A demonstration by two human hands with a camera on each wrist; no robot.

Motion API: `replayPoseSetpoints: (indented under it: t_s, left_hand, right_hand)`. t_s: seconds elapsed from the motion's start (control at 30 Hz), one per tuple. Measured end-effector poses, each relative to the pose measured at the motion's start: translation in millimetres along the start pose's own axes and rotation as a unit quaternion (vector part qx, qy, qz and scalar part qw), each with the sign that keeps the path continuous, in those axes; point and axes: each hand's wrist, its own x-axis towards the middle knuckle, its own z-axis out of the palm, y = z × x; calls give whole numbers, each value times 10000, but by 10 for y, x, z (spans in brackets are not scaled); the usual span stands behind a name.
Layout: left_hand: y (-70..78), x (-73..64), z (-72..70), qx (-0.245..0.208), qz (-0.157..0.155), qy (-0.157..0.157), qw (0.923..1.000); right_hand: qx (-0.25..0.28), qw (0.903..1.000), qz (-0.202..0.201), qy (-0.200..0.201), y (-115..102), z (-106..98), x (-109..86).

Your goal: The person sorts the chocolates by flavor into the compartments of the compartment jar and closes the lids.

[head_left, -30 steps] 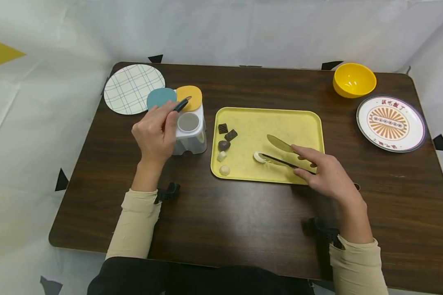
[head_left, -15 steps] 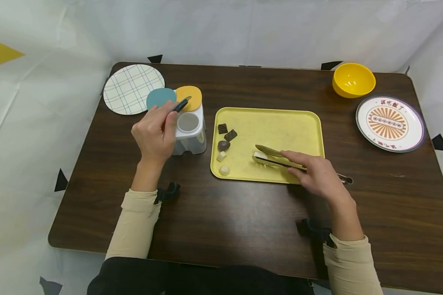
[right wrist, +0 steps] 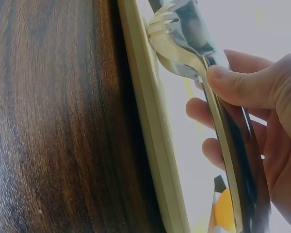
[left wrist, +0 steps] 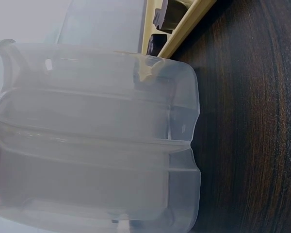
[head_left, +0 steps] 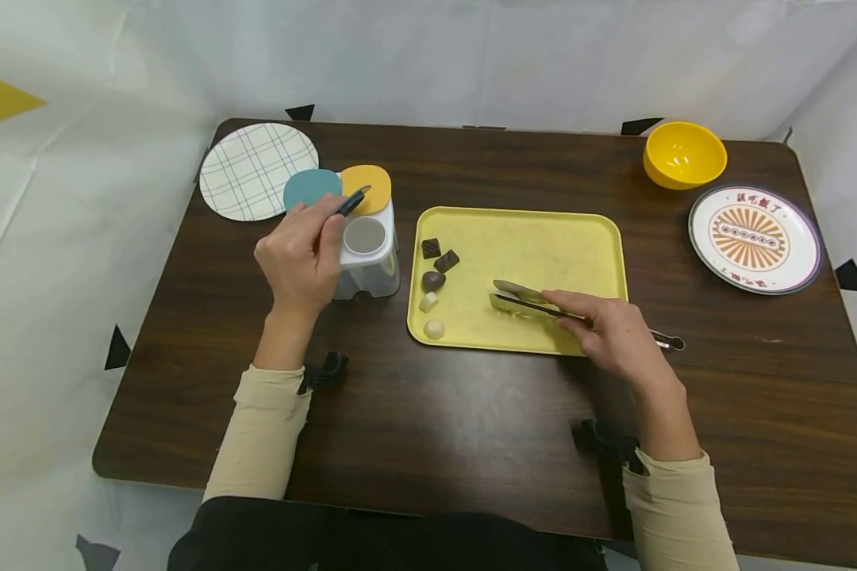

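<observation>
My left hand (head_left: 300,254) pinches a dark lid (head_left: 353,201), seen nearly edge-on above a clear plastic container (head_left: 371,274). One round opening of the container shows uncovered; a teal lid (head_left: 311,187) and a yellow lid (head_left: 367,189) lie behind it. In the left wrist view the container's see-through wall (left wrist: 87,116) fills much of the picture. My right hand (head_left: 617,333) grips metal tongs (right wrist: 228,126), thumb on one arm and fingers on the other. Over the yellow tray (head_left: 514,222) the tongs' ends are close together, around a white piece that they mostly hide.
On the tray's left side lie dark chocolates (head_left: 446,261), a brown heart-shaped piece (head_left: 432,281) and white pieces (head_left: 434,329). A checked plate (head_left: 257,170) is at back left. A yellow bowl (head_left: 685,155) and a patterned plate (head_left: 757,238) stand at right.
My right hand has moved left with the tongs, and their ends have come together around the white piece. The left hand has stayed in place with the lid.
</observation>
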Motion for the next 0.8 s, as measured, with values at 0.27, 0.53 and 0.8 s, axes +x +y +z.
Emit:
replayPoseSetpoints:
  t_s: [0.27,0.53,0.8]
  left_hand:
    - [-8,-6,6,-19,1,8,10000]
    - [-8,1,6,14,-4,-37,10000]
    - [-10,-16,8,82,-16,23,10000]
  right_hand:
    - [-25,9995,-178,264,-34,-20,19]
    - [78,9969,-609,486,-180,-109,158]
    - [272,9886,-1294,724,-394,-184,409]
